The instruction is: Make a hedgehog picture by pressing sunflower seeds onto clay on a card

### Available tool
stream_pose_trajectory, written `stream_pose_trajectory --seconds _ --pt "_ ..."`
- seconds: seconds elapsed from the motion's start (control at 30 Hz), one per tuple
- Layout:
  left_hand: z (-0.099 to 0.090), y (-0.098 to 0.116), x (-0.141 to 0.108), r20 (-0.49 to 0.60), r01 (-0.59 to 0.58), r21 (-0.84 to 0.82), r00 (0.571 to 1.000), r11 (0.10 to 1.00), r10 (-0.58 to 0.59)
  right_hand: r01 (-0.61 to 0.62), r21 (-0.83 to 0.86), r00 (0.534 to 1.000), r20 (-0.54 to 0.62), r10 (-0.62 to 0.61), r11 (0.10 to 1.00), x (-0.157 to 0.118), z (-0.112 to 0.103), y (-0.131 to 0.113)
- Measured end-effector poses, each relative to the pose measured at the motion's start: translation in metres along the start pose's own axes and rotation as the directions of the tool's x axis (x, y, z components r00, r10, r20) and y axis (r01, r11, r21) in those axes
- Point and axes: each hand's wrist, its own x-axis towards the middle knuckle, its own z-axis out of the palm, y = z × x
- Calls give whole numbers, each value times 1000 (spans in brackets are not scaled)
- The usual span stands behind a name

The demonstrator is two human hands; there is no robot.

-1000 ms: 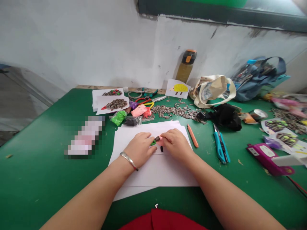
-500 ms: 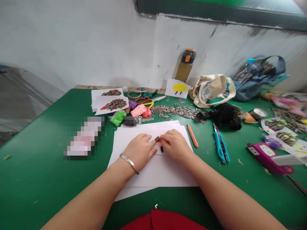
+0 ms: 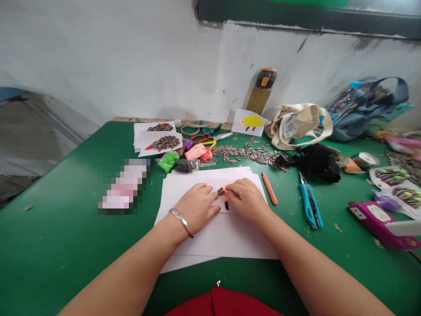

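White paper sheets [image 3: 194, 243] lie stacked on the green table in front of me. On the top sheet is a small pink clay shape [image 3: 225, 196] with a black piece [image 3: 226, 205] at its lower edge. A couple of striped sunflower seeds [image 3: 220, 192] stick to the pink clay. My left hand [image 3: 196, 207], with a silver bangle at the wrist, rests on the paper, fingers stretched out and fingertips beside the seeds. My right hand [image 3: 246, 199] is closed over the clay's right side, thumb and fingers pinched together; whatever they hold is hidden.
An orange clay stick [image 3: 269, 188] and a blue utility knife [image 3: 310, 204] lie to the right. Behind are loose sunflower seeds [image 3: 253, 153], bagged green clay [image 3: 169, 161], scissors [image 3: 222, 136] and a hedgehog picture [image 3: 249, 123]. A magenta glue gun [image 3: 378, 224] sits far right.
The whole view has shifted slightly, so things appear further right. More of the seeds shows between my hands, which stay at the same place on the paper.
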Motion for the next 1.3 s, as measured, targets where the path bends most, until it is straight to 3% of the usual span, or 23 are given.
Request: stream_pose_trajectory --seconds 0.5,0.7,0.83,1.1,1.3 --pt "1 0 1 30 -58 91 998 994 56 -6 4 999 48 6 1000 1 -3 -3" --pt "-1 -1 0 10 -48 19 999 999 48 -131 24 991 0 131 991 7 -15 5" --pt "-4 -1 1 16 -43 -4 999 999 43 -230 -56 973 -21 229 972 23 -27 21" --pt "-9 -6 2 63 5 13 998 1000 -6 -100 -328 995 -19 99 939 73 -16 45" --pt "-7 -5 2 35 -16 9 999 1000 15 -83 -390 995 12 96 917 76 -5 45"
